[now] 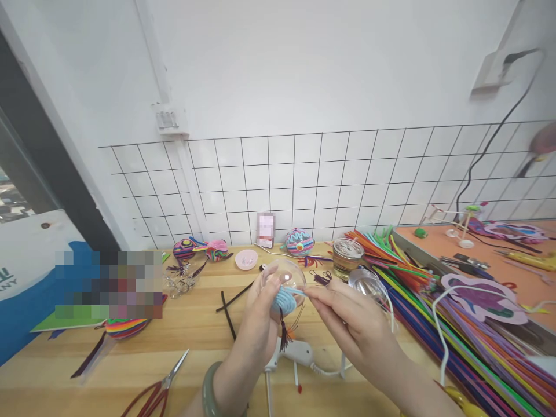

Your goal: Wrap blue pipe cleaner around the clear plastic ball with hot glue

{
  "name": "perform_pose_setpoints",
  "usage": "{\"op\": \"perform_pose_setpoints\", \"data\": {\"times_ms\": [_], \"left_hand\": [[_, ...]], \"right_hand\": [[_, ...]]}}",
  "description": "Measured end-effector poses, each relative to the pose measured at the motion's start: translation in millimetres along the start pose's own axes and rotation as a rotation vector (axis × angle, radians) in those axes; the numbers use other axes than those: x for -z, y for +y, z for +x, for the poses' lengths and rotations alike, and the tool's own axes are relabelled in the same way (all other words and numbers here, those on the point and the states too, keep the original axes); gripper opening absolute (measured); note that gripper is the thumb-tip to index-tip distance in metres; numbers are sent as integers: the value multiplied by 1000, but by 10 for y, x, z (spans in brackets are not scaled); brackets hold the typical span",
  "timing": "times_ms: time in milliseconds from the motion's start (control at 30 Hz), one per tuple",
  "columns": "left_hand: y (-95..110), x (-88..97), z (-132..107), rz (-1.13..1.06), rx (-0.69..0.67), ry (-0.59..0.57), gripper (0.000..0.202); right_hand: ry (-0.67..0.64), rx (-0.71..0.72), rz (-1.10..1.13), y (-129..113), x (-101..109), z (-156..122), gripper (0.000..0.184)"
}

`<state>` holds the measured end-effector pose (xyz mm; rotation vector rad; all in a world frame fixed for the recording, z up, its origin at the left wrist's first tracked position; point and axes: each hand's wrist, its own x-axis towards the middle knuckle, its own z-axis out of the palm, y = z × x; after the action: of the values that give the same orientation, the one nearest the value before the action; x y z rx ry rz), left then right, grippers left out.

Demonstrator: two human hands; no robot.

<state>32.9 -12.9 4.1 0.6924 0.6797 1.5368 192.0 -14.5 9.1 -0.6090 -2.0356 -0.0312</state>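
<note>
My left hand (256, 324) is closed around a clear plastic ball (284, 278) that is partly wrapped in light blue pipe cleaner (284, 301). A dark tassel (283, 336) hangs below it. My right hand (347, 318) pinches the end of the blue pipe cleaner against the ball's right side. Both hands are above the wooden table (182, 353), near its middle. A green bangle (209, 389) is on my left wrist.
A white glue gun (295, 353) lies under my hands. Red-handled scissors (158, 388) lie front left. Several coloured pipe cleaners (434, 313) are heaped at the right, next to an orange board (499, 249). A glass jar (346, 258), a clear half-ball (367, 284), a pink dish (246, 259) and wrapped balls (299, 242) stand by the wire grid (304, 185).
</note>
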Motion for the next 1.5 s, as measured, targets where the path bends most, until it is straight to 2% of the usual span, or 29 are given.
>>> {"op": "perform_pose_setpoints", "data": {"times_ms": [567, 867, 1267, 1500], "left_hand": [[-21, 14, 5, 21, 2, -15, 42], [-37, 49, 11, 58, 24, -1, 48], [-25, 7, 10, 97, 37, 100, 52], [-29, 22, 15, 90, 25, 60, 50]], "right_hand": [[-42, 136, -184, -26, 45, 53, 31], [-77, 147, -300, -38, 69, 68, 34], [-80, 182, -460, -38, 61, 39, 34], [-155, 143, -482, -75, 93, 66, 35]]}}
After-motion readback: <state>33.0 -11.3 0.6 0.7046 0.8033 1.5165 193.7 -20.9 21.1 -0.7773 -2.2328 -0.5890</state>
